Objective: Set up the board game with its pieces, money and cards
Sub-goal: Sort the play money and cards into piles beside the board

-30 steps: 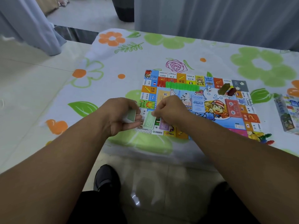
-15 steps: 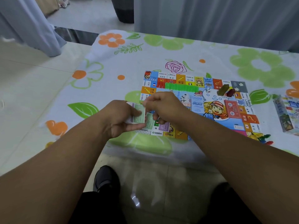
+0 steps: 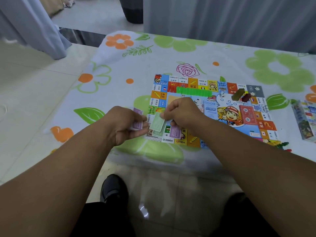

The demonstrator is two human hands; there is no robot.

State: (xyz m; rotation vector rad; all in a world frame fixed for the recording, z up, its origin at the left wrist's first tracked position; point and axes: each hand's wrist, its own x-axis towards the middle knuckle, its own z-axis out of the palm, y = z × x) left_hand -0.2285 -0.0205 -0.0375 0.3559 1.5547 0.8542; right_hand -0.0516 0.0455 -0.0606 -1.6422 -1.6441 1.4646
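The colourful game board (image 3: 222,100) lies flat on the flowered tablecloth. My left hand (image 3: 123,124) grips a small stack of play money (image 3: 137,123) with a purple note on top, just left of the board's near left corner. My right hand (image 3: 181,113) pinches a green note (image 3: 156,124) over that corner. A purple 500 note (image 3: 176,131) and more green notes lie on the board under it. A row of green houses (image 3: 194,91) sits along the board's far side. Olive and dark red blocks (image 3: 241,96) and a red card deck (image 3: 247,114) sit on the right part.
The game box (image 3: 305,119) lies at the table's right edge. Small coloured pawns (image 3: 280,144) sit by the board's near right corner. A die (image 3: 222,95) rests near the green houses. The table's near edge runs just below the board; tiled floor and my shoes are below.
My right hand has drawn a green note off the stack and carried it right over the board corner. The stack in my left hand now shows a purple note on top.
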